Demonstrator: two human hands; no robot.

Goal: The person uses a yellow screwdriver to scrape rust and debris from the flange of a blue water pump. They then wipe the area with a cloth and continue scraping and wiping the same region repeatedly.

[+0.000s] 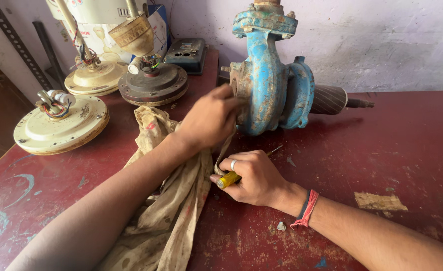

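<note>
A blue water pump housing [274, 83] with a rusty face and a grey rotor shaft [339, 100] lies on a red table [397, 145]. My left hand [209, 118] presses against the pump's rusty front face, over a dirty beige cloth [171, 200] that runs down along my forearm. My right hand [254, 175] rests on the table just below the pump, gripping a yellow-handled screwdriver [228, 179] whose thin tip pokes out toward the pump. A ring sits on one finger and a red thread band circles that wrist.
Three ceiling fan motors stand at the back left: a cream one [60, 123], a second cream one [93, 75] and a dark rusty one [153, 80]. A dark blue box [186, 52] sits behind them. A torn paper scrap [380, 201] lies at right.
</note>
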